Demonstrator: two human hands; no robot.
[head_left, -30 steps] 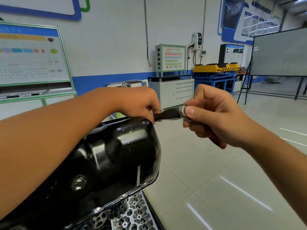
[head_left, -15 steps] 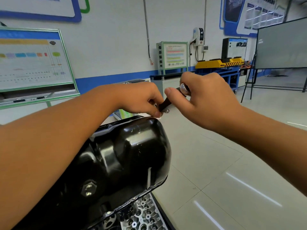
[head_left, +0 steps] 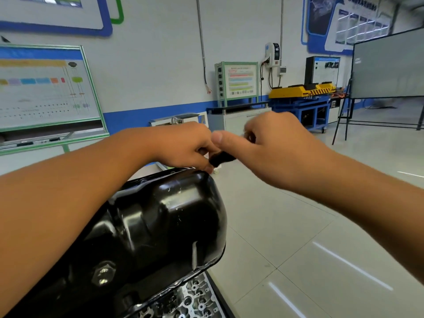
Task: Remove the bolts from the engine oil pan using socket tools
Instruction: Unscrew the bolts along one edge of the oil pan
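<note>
Hands meet above oil pan (head_left: pixel 160 221): left hand (head_left: pixel 183 148) and right hand (head_left: pixel 275 150) curl around socket tool (head_left: pixel 221 158).

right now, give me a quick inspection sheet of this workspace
surface: pale tiled floor; no bench seen
job's things: black oil pan on engine; hex plug on its side; black tool at pan's far edge
clutter: nothing seen
grippers: left hand pinches tool's end; right hand grips tool, blurred
cables: wall charger lead
surroundings: wall charts, cabinet, blue stand, board
</note>
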